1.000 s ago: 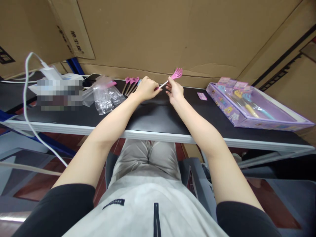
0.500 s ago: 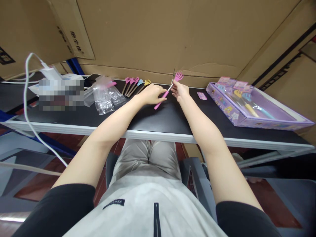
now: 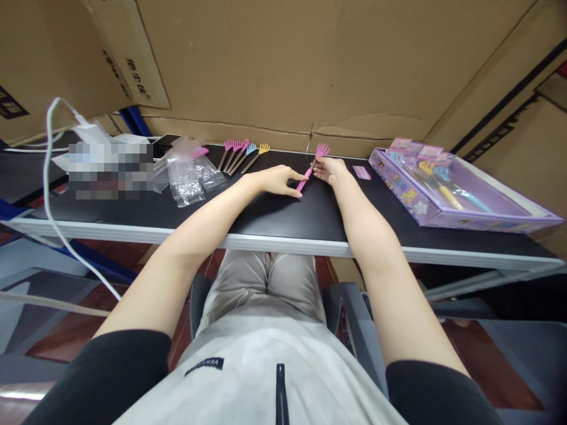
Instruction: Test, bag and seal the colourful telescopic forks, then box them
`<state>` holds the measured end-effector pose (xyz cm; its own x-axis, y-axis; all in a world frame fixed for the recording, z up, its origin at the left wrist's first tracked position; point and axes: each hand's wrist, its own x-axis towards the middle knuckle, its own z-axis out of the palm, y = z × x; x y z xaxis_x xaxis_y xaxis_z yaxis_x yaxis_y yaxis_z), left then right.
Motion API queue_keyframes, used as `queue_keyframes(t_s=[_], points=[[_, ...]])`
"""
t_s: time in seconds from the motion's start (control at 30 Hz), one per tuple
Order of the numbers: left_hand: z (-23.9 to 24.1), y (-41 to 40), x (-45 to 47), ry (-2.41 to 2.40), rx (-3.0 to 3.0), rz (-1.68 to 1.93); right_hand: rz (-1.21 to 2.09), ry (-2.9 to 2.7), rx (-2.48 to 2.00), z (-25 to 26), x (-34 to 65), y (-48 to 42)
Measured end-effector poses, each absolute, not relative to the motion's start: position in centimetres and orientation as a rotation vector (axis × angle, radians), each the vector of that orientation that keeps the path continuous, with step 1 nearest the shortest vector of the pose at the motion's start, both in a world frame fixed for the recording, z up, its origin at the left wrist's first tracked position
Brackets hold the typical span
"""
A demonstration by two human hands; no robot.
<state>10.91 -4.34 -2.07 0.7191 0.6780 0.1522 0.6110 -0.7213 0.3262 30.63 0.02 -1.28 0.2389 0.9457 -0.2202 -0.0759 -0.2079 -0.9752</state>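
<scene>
A pink back scratcher (image 3: 303, 182) slants between my two hands above the black tabletop, its claw end pointing away from me. My left hand (image 3: 280, 180) has its thumb and forefinger at the pink handle. My right hand (image 3: 330, 170) pinches the short metal rod just below the claw, its fingers curled. Little of the rod shows between handle and claw. To the left of my hands, several back scratchers with brown handles lie side by side; one has a yellow claw (image 3: 264, 148), another a blue claw (image 3: 251, 149), and others pink.
Clear plastic bags (image 3: 186, 180) lie left of the scratchers, near a white box with a blurred patch and a white cable (image 3: 45, 159). A small pink card (image 3: 362, 172) is right of my hands. A purple display box (image 3: 425, 213) holds packaged scratchers. Cardboard (image 3: 274, 65) walls the back.
The pink back scratcher now looks shorter, with less rod showing. Its handle end has moved right and away from me; its claw is slightly lower. Both hands have shifted a little right.
</scene>
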Motion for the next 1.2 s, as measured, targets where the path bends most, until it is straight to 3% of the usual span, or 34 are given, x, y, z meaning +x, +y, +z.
queue_keyframes(t_s=[0.47, 1.2], points=[[-1.8, -4.7, 11.1, 1.134, 2.663, 0.223, 1.175, -1.098, -1.425, -2.1, 30.1, 0.5], [-4.9, -3.9, 12.6, 1.453, 2.806, 0.323, 1.201, -1.11, -1.318, -3.3, 29.1, 1.0]])
